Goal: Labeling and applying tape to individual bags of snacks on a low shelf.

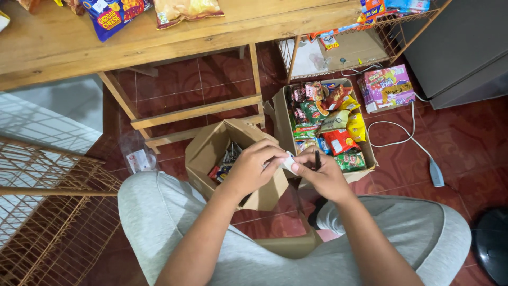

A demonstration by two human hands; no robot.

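We pinch a small white packet between left hand and right hand – right also gripping a black pen – above the small open box, still part-filled

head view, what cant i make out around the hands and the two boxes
- White item: head view, mostly covered by left hand and right hand.
- Small box contents: hidden by its flaps and the left hand.
- Black pen: lower part hidden in the right hand.
- Snack box: packets too small to identify.
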